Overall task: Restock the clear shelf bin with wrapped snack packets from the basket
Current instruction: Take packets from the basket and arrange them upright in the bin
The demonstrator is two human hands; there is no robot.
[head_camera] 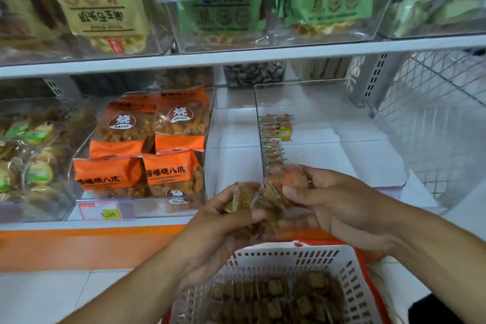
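Gripping a bunch of snack packets [259,198] between both hands — left hand [223,221], right hand [334,205] — above the basket [349,265], square them first, then stand them beside the row in the clear bin [328,102].

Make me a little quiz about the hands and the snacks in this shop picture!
1. True or false: the clear shelf bin is already full to the top.
2. What do the left hand and right hand hold between them?
A. a price tag
B. small wrapped snack packets
C. an orange bag
3. Fill in: more packets wait below the hands in the white ____.

Key
1. False: only one row of packets stands along its left wall.
2. B
3. basket
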